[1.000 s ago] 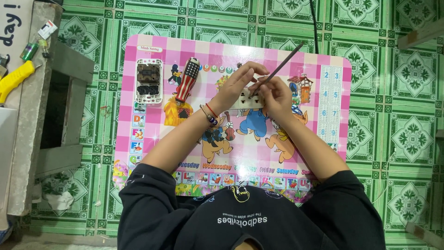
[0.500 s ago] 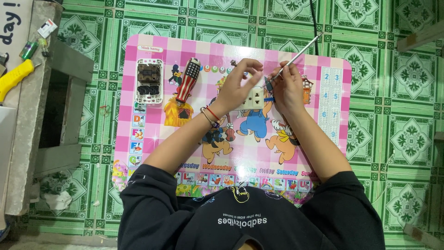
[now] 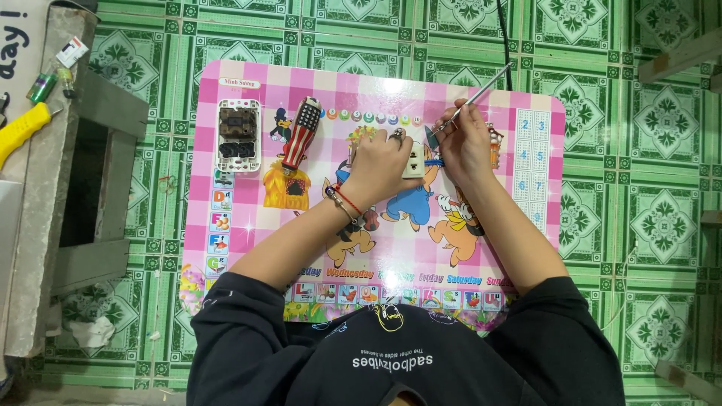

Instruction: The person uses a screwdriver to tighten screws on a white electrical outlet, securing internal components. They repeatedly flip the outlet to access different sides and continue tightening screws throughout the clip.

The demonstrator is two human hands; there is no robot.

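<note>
My left hand point(image 3: 382, 167) grips a small white socket module point(image 3: 414, 160) against a pink cartoon-printed board point(image 3: 248, 83) lying on the floor. My right hand point(image 3: 465, 144) holds a thin metal screwdriver point(image 3: 481, 92), its shaft slanting up to the right and its tip near the module's right side. A short blue piece point(image 3: 434, 162) sticks out between the module and my right hand. A red bracelet point(image 3: 344, 200) circles my left wrist.
On the board's left part lie a white switch frame with dark inserts point(image 3: 238, 135) and a striped-handled screwdriver point(image 3: 299, 135). A grey concrete block point(image 3: 41, 188) stands at the left, with a yellow tool point(image 3: 22, 128) on it. Green patterned tiles point(image 3: 639, 188) surround the board.
Both hands stayed on the socket module. The screwdriver shaft has swung a little, now pointing more steeply up to the right, and my right hand has turned slightly.
</note>
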